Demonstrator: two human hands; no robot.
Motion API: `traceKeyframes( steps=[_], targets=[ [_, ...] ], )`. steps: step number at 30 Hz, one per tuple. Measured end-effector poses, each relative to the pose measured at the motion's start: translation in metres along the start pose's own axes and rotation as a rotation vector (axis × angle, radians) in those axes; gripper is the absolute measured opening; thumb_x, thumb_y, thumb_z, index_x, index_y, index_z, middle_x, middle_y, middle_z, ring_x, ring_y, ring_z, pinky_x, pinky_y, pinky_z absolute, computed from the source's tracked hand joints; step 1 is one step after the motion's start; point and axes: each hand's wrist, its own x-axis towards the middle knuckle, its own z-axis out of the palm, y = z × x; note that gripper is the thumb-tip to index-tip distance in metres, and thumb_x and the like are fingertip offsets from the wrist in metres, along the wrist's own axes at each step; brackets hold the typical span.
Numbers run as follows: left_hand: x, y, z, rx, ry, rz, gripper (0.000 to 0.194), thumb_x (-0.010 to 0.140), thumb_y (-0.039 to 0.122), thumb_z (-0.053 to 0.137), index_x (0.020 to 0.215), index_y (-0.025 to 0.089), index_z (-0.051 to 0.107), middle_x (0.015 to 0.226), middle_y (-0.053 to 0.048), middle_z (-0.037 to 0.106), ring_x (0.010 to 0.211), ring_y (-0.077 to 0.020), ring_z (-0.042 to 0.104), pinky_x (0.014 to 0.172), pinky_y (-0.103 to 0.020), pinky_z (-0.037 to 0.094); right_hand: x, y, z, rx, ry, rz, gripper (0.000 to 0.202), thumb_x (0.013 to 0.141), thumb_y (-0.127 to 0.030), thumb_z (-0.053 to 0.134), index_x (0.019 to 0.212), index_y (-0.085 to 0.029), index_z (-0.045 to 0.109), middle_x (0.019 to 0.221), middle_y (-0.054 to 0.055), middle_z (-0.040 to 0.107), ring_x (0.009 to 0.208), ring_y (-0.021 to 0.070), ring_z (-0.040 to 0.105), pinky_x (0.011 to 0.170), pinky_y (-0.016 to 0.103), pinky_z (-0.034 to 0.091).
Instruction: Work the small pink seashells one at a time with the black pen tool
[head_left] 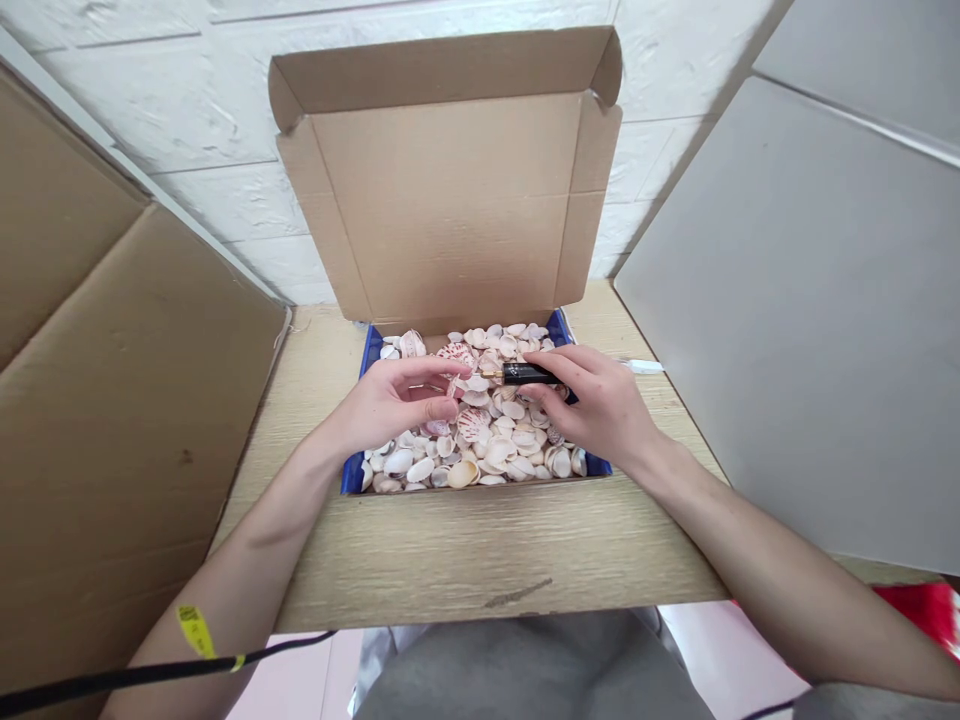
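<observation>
Your L hand pinched what looked like a small shell approx. mid-frame, prob. to steady it facing the black tool your R hand gripped; open box w/ loose shells sat below, presumably for easy reach.

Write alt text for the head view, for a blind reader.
The right hand holds a black cylindrical tool, its gold tip facing what looks like a pale shell in the left hand, above an open brown-and-blue cardboard box of white and pink seashells.
</observation>
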Motion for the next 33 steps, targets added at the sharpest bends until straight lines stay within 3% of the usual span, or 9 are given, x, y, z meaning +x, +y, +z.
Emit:
traceKeyframes(
  steps=[7,15,23,33],
  targets=[
    [0.0003,0.0003,-0.0001,0.034,0.026,0.01,0.044,0.07,0.028,0.079,0.11,0.014,0.067,0.083,-0.004,0.066,0.069,-0.0155,0.066,0.053,-0.023,0.055,-0.001,-0.0018,-0.0009,-0.021,-0.034,-0.01,0.024,0.09,-0.035,0.059,0.106,-0.018,0.064,0.092,0.007,0.072,0.071,0.0169,0.065,0.062,0.03,0.052],
    [0.0012,0.003,0.0022,0.052,-0.003,-0.019,0.043,0.069,0.029,0.078,0.107,0.015,0.067,0.085,-0.004,0.067,0.07,-0.0153,0.066,0.055,-0.024,0.056,0.0017,0.0001,-0.0007,-0.043,0.095,-0.095,0.021,0.088,-0.028,0.062,0.108,-0.02,0.064,0.094,0.008,0.071,0.081,0.0206,0.065,0.071,0.036,0.053],
    [0.0008,0.003,0.0013,0.069,-0.033,0.001,0.042,0.07,0.03,0.078,0.108,0.015,0.067,0.088,-0.005,0.067,0.076,-0.0169,0.067,0.059,-0.025,0.057,0.0007,0.0015,-0.0002,-0.038,0.129,-0.118,0.023,0.087,-0.024,0.063,0.109,-0.021,0.063,0.097,0.008,0.071,0.084,0.0211,0.063,0.073,0.037,0.051],
    [0.0006,0.0017,0.0,0.05,0.0,0.005,0.044,0.07,0.028,0.078,0.11,0.016,0.067,0.084,-0.004,0.066,0.071,-0.016,0.066,0.053,-0.023,0.056,0.0003,0.0003,0.0008,0.021,-0.03,0.015,0.023,0.09,-0.034,0.058,0.107,-0.019,0.064,0.092,0.008,0.07,0.079,0.0201,0.065,0.069,0.034,0.054]
  ],
)
